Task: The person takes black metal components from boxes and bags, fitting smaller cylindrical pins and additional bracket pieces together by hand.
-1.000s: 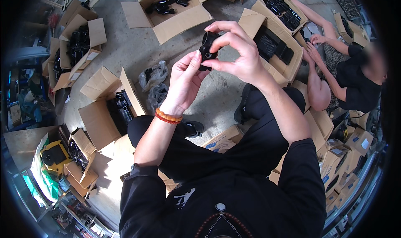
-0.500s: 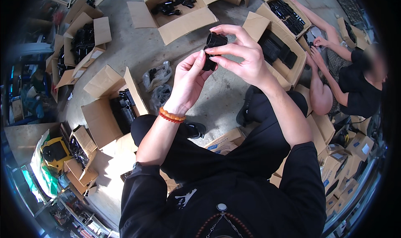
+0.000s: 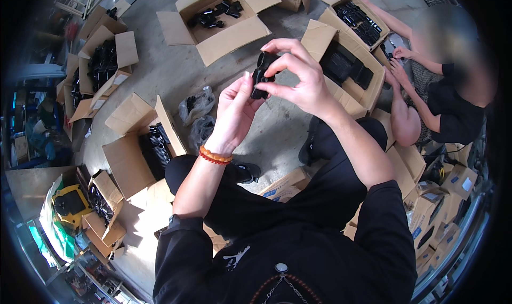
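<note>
A small black plastic part (image 3: 261,75), its exact kind unclear, is held up in front of me between both hands. My left hand (image 3: 233,104) grips its lower left side, thumb pressed against it. From the right, my right hand (image 3: 304,75) pinches it with curled fingers and thumb. The fingers cover some of its surface. Beneath my hands, clear plastic bags (image 3: 196,105) with dark pieces lie on the floor. An open carton (image 3: 129,168) of black ribbed parts stands left of my knee.
An open carton (image 3: 229,42) with several black parts is ahead. Further cartons hold black trays (image 3: 346,65) at right and black parts (image 3: 104,64) at far left. A co-worker (image 3: 448,101) sits at right, hands on small pieces. Stacked boxes (image 3: 426,208) stand at lower right.
The black part has turned in my fingers and now shows a longer, notched side. My right hand has shifted slightly left and curled closer round it.
</note>
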Demonstrator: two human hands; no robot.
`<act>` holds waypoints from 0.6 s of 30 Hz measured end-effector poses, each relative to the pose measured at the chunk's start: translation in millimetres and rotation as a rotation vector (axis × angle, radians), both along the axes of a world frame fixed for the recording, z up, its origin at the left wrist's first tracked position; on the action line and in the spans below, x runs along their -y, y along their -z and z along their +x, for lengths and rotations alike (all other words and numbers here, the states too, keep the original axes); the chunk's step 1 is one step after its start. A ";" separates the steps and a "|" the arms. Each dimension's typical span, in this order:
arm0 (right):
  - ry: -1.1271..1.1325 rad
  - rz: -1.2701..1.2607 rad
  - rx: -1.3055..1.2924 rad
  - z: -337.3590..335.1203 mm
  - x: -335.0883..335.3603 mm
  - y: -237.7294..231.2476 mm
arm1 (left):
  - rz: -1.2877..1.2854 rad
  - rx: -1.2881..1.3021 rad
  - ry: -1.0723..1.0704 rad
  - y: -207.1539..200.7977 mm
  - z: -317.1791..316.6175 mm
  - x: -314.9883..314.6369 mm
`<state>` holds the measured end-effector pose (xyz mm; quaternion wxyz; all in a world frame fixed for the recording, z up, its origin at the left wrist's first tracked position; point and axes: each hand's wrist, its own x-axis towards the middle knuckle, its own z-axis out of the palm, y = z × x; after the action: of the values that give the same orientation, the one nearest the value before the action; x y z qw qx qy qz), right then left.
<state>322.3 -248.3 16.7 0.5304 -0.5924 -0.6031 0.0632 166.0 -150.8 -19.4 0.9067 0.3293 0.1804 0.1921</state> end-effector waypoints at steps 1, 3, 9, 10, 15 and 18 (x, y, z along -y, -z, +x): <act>0.000 -0.007 -0.038 -2.7 0.1 -1.3 | 0.006 -0.010 0.015 -2.6 -1.3 -1.4; 0.000 0.001 -0.021 -3.7 0.1 -4.8 | 0.018 -0.030 0.045 -7.2 -2.8 -4.4; 0.019 0.086 0.038 2.2 -0.5 3.3 | 0.038 -0.053 -0.012 -4.3 1.3 0.2; 0.032 0.084 0.028 -0.3 -2.3 3.9 | 0.042 -0.054 -0.011 -3.8 -0.7 -0.4; -0.003 0.061 0.032 3.5 3.6 -3.0 | 0.042 -0.037 0.000 -11.5 3.3 2.5; -0.003 0.100 0.110 6.5 3.6 3.0 | 0.007 -0.016 0.004 -2.0 0.5 -3.6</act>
<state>328.7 -252.0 13.7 0.5255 -0.5668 -0.6345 0.0010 166.5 -147.1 -17.4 0.9045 0.3343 0.1865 0.1881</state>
